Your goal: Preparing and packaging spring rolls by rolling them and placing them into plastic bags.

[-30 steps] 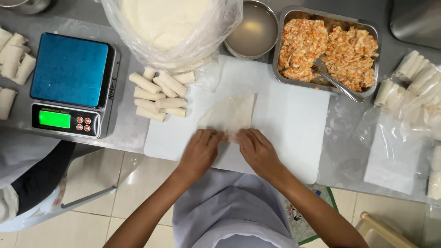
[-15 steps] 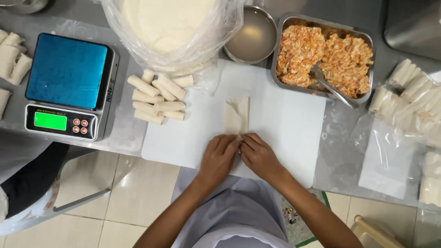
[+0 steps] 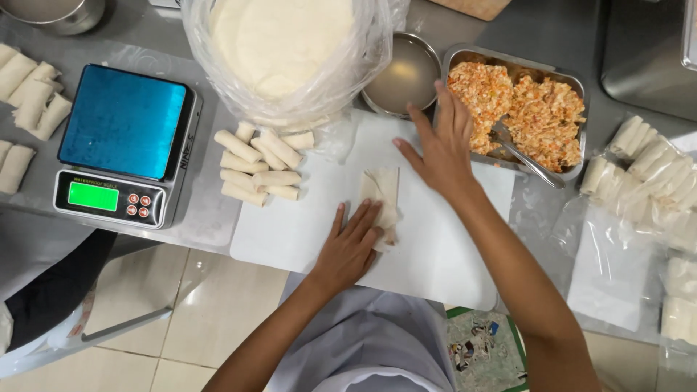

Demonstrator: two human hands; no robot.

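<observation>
Pale, half-rolled pastry wrapper (image 3: 383, 194) lies on the white plastic cutting board (image 3: 290, 232); my left hand (image 3: 352, 247) presses flat on its near end, I'd say to stop it unrolling. My right hand (image 3: 443, 149), fingers spread, hovers near the round steel water bowl (image 3: 403, 72).
</observation>
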